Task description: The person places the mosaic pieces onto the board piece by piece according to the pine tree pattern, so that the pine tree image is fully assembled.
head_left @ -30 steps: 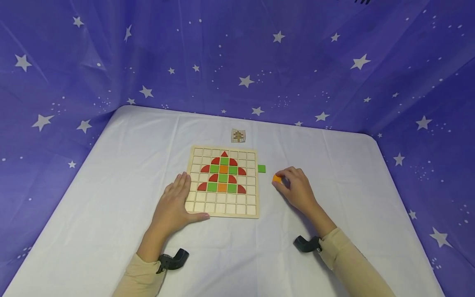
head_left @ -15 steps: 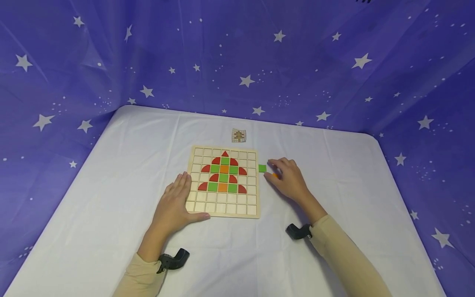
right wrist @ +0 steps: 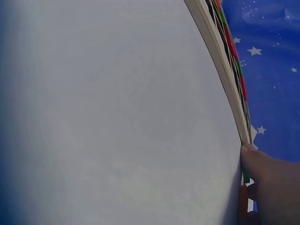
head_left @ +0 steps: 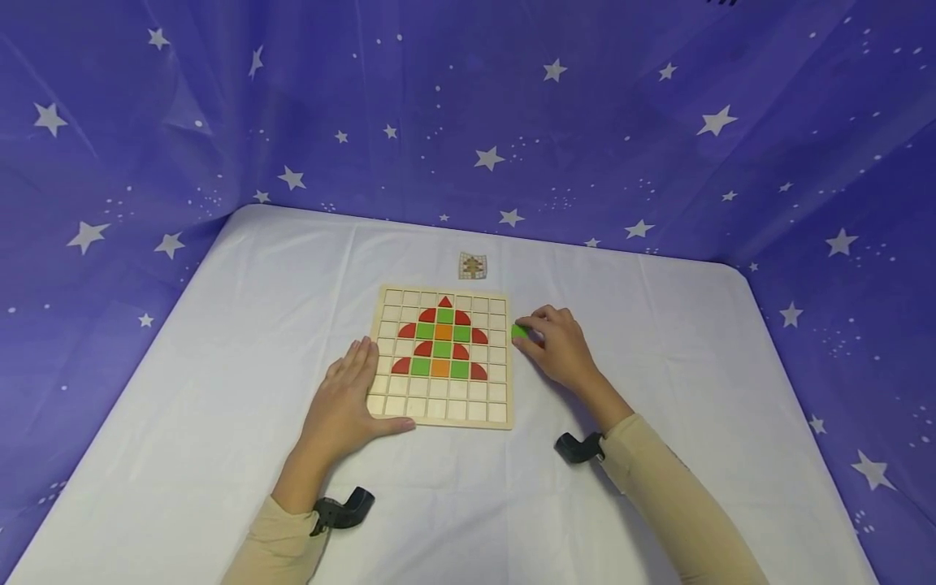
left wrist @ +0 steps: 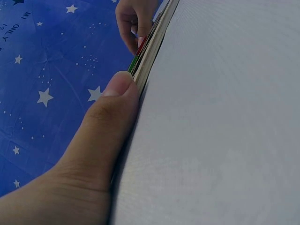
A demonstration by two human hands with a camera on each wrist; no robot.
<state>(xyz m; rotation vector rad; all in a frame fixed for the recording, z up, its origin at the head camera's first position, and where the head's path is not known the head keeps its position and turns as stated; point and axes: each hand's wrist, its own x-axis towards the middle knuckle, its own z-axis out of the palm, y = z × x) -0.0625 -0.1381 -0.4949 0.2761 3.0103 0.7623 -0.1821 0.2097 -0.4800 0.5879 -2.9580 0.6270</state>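
A wooden grid board (head_left: 457, 412) lies on the white-covered table, with red, green and orange pieces forming a tree shape in its cells. My left hand (head_left: 340, 410) rests along its left edge, fingers straight, thumb (left wrist: 117, 86) against the front edge. Just off the board's right edge, my right hand (head_left: 561, 348) pinches a green square tile (head_left: 518, 331) between thumb and index finger. Low in the right wrist view an orange tile (right wrist: 243, 202) shows beside the green one; in the head view my right hand covers it.
A small card (head_left: 472, 266) with a tree picture lies behind the board. White cloth (head_left: 453, 520) covers the table. Behind it hangs a blue curtain with white stars (head_left: 409, 81). A dark wrist mount (head_left: 578, 448) sticks out from my right sleeve, and another (head_left: 347, 509) from my left.
My right hand has let the orange tile go beside the green one, moved left, and taken hold of the green tile. My left hand stays on the board.
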